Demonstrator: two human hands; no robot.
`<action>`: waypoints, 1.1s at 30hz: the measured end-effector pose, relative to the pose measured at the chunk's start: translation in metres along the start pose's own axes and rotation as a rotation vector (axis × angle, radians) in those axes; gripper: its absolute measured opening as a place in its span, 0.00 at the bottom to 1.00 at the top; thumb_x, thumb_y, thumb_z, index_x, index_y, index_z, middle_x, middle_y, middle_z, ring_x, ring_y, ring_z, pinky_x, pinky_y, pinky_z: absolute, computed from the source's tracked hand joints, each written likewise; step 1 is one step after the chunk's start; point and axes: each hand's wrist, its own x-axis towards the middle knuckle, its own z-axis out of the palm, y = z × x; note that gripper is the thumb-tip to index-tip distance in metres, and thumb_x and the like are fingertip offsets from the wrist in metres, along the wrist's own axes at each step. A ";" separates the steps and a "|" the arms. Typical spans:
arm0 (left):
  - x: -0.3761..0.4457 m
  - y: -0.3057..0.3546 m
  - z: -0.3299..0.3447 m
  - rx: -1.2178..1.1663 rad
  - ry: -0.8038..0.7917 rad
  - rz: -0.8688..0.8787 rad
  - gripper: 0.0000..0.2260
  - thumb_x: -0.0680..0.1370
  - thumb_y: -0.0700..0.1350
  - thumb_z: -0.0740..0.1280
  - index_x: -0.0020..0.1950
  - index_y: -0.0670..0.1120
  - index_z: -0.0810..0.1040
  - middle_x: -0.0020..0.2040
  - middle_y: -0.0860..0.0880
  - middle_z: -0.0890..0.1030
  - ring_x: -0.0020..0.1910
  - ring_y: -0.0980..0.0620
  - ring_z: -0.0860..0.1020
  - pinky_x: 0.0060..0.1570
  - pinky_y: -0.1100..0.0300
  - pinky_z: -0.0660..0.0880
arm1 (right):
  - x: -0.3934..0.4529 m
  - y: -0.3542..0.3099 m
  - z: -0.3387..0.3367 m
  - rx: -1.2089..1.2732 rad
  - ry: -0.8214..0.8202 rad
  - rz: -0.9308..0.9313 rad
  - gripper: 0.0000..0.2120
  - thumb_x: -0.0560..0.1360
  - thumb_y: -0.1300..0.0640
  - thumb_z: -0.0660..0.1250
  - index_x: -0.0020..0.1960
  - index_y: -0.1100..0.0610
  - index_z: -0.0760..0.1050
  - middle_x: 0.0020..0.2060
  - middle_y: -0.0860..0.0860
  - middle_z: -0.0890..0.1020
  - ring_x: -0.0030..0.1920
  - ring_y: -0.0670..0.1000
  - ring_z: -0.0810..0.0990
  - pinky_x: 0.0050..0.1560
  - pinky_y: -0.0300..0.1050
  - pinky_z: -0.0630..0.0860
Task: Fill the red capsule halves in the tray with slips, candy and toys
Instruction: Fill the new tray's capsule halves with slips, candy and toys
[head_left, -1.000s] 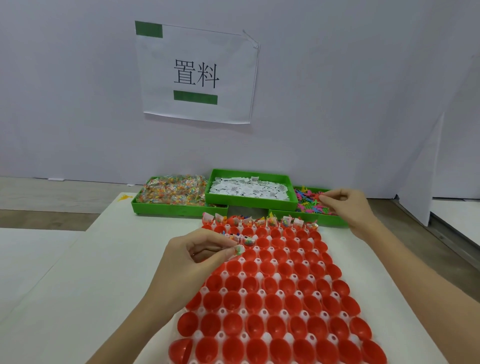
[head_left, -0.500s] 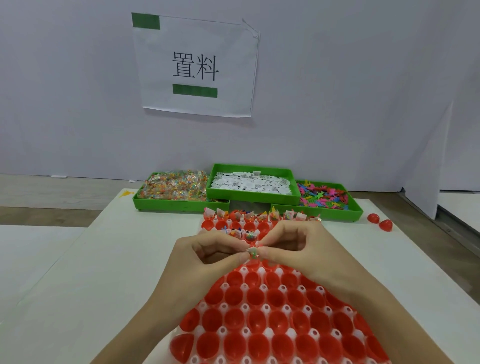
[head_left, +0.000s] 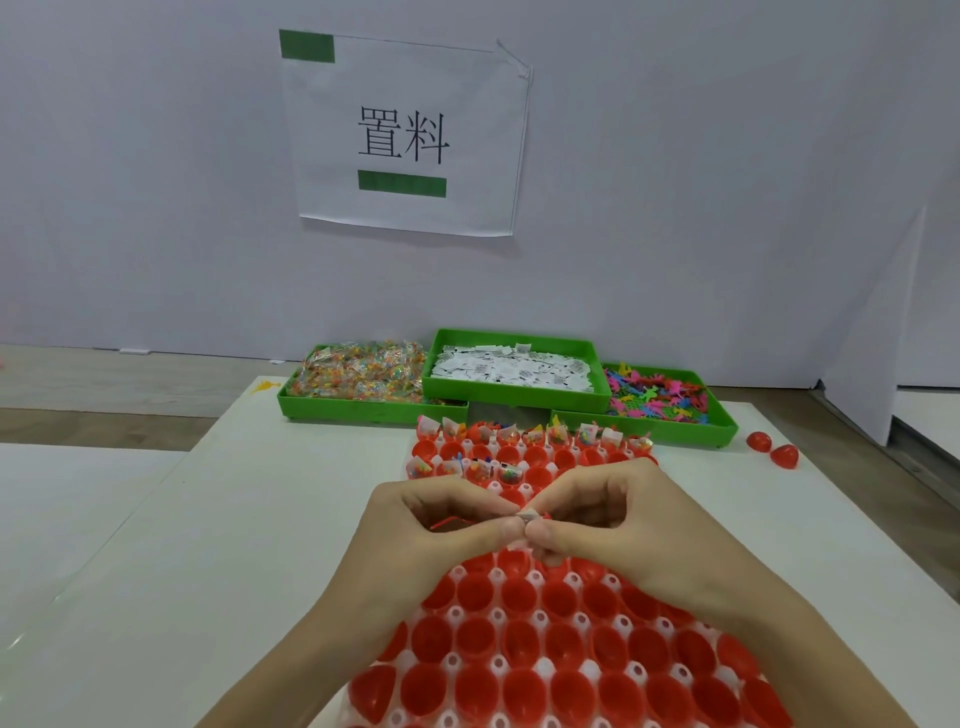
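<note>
You are early in the job: in the white plastic tray (head_left: 453, 616) of glossy red capsule halves (head_left: 519, 642), only the far row at 12 o'clock and part of the second row show slips, candy or toys poking out; every half nearer you that can be seen looks empty, though your hands hide several. Your left hand (head_left: 441, 540) and right hand (head_left: 623, 530) meet fingertip to fingertip over the tray's middle, both curled and pinching one small pale item (head_left: 529, 518), probably a wrapped candy; a thin red piece shows under your left fingers, too small to name

Supplies sit at 12 o'clock beyond the tray: a green bin of clear-wrapped colourful candy (head_left: 358, 371) at 11, a raised green bin of white paper slips (head_left: 511, 366) at 12, a green bin of bright plastic toys (head_left: 657, 397) at 1. Two loose red capsule halves (head_left: 771, 449) lie on the table at 2. Filled capsules stand between you and the bins, so I judge a low reach could knock them
</note>
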 end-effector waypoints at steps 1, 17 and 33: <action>0.001 -0.001 0.001 -0.021 -0.002 -0.018 0.08 0.70 0.51 0.79 0.47 0.51 0.89 0.44 0.48 0.88 0.45 0.52 0.87 0.47 0.66 0.80 | 0.000 0.000 -0.002 0.000 -0.013 0.010 0.06 0.75 0.50 0.76 0.51 0.49 0.87 0.44 0.51 0.88 0.45 0.50 0.88 0.49 0.39 0.82; 0.033 -0.017 0.028 1.242 -0.396 0.350 0.29 0.84 0.66 0.40 0.67 0.55 0.75 0.58 0.59 0.81 0.64 0.58 0.67 0.69 0.57 0.58 | 0.058 0.041 -0.036 -0.712 0.209 -0.036 0.04 0.76 0.52 0.74 0.49 0.51 0.85 0.43 0.43 0.83 0.44 0.40 0.80 0.45 0.28 0.73; 0.027 -0.022 0.022 1.153 -0.439 0.283 0.28 0.84 0.66 0.42 0.74 0.57 0.71 0.66 0.60 0.78 0.68 0.62 0.64 0.73 0.57 0.51 | 0.107 0.021 -0.026 -1.137 -0.200 0.099 0.06 0.77 0.58 0.73 0.53 0.56 0.84 0.48 0.51 0.84 0.50 0.51 0.83 0.53 0.48 0.81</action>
